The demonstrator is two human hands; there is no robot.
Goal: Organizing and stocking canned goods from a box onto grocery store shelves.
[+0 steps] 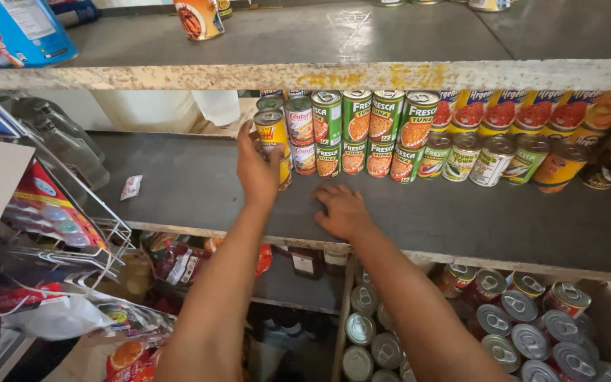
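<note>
My left hand (257, 168) is wrapped around a yellow-labelled can (273, 133) that stands at the left end of a row of stacked cans on the middle shelf (461, 219). My right hand (341, 209) rests palm down on the bare grey shelf surface just in front of the green-labelled cans (356, 131), fingers closed and holding nothing. The cans are stacked two high, green ones in the middle and yellow-and-red ones (518, 113) to the right.
A wire rack (72, 233) with packets juts out at the left. A cardboard box (518, 325) of several silver-topped cans sits below the shelf at right. The top shelf (319, 74) holds one orange can (198, 18) and a blue package (19, 28).
</note>
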